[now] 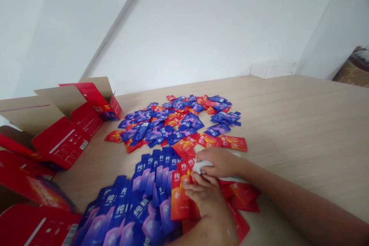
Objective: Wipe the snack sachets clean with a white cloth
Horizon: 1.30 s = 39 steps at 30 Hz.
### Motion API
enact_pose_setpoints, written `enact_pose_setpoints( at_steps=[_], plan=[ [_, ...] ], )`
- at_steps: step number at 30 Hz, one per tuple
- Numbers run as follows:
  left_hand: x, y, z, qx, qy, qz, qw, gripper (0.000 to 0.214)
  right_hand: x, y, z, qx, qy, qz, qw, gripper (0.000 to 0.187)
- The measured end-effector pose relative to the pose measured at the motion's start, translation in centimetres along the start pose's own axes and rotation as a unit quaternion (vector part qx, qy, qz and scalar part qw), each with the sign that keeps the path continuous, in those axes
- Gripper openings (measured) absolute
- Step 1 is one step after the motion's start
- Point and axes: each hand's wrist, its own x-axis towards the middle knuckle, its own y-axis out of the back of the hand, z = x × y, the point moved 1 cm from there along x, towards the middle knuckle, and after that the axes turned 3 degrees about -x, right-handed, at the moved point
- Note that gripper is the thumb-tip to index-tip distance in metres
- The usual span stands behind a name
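Observation:
My left hand [205, 196] lies curled on a fanned row of red-orange sachets [181, 190], fingers pressed on them. Just above it my right hand [219, 161] is closed around a small white object [198, 167] that I cannot name. To the left of both hands a fan of blue-purple sachets [135, 200] overlaps in a row. Farther back a loose heap of mixed blue and red sachets [178, 123] is spread over the wooden table [302, 130].
Opened red cardboard boxes [57, 130] with raised flaps stand at the left edge, more red box parts [31, 223] at the bottom left. A white wall rises behind the table. A brownish patterned object [356, 67] sits at the far right.

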Motion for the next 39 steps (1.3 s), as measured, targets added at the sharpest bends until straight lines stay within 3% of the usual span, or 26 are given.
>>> enact_pose_setpoints(
  at_steps=[7, 11, 16, 24, 28, 32, 39],
  plan=[
    [-0.1, 0.2, -0.1, 0.006, -0.003, 0.009, 1.0, 0.043, 0.1, -0.1, 1.9, -0.024, -0.046, 0.01, 0.999, 0.017],
    [-0.1, -0.2, 0.0, 0.046, 0.0, 0.025, 0.999, 0.046, -0.1, 1.0, 1.5, 0.0, -0.021, 0.027, 0.999, 0.018],
    [0.1, -0.7, 0.3, 0.088, 0.003, 0.029, 0.996, 0.048, -0.1, 0.4, 0.2, 0.004, 0.033, -0.018, 0.999, 0.02],
    [0.3, -0.6, 0.3, 0.092, 0.007, 0.035, 0.995, 0.049, -0.1, 0.4, 2.0, -0.013, -0.034, 0.017, 0.999, 0.015],
    [0.2, -0.8, 0.4, 0.1, 0.0, 0.038, 0.994, 0.049, -0.2, 1.1, 0.9, 0.009, -0.003, 0.033, 0.999, 0.019],
    [0.0, -0.8, 0.5, 0.102, 0.001, 0.03, 0.994, 0.048, -0.1, 0.3, 0.0, 0.017, 0.027, -0.01, 0.999, 0.02],
    [0.2, -0.8, 0.3, 0.096, 0.005, 0.044, 0.994, 0.048, 0.0, -0.1, 2.1, -0.014, -0.046, 0.018, 0.999, 0.015]
  ],
)
